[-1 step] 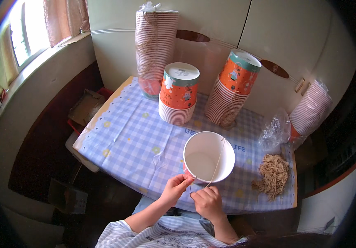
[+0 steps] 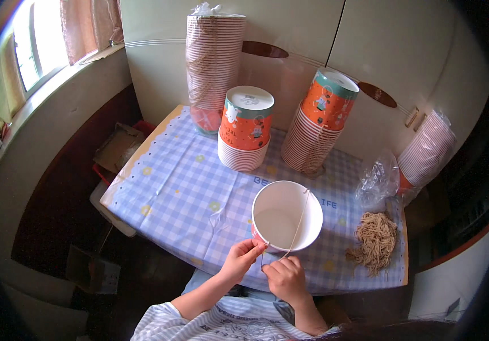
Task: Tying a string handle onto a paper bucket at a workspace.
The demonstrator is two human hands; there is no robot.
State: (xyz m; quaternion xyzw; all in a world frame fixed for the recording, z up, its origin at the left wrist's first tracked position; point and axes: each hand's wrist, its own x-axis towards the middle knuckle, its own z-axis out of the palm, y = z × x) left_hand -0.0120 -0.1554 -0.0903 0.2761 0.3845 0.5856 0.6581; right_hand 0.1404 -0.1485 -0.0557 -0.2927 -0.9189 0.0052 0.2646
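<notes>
A large paper bucket (image 2: 280, 219), white inside, stands mouth up near the table's front edge. A thin beige cord (image 2: 297, 227) runs from its far rim across the mouth to the near side. At the near left rim my left hand (image 2: 242, 257) is closed, its thumb and fingers pinching the cord. Just right of it, my right hand (image 2: 286, 279) is curled around the cord's lower part. Between the two hands hangs a short loop of cord. The fingers hide where the cord meets the near rim.
A tangled heap of beige cords (image 2: 376, 241) lies at the right, beside a crumpled clear bag (image 2: 378, 182). Upside-down bucket stacks (image 2: 244, 131) (image 2: 319, 122) stand behind. Wrapped stacks rise at the back left (image 2: 215, 68) and far right (image 2: 426, 150). A checked cloth (image 2: 187, 199) covers the table.
</notes>
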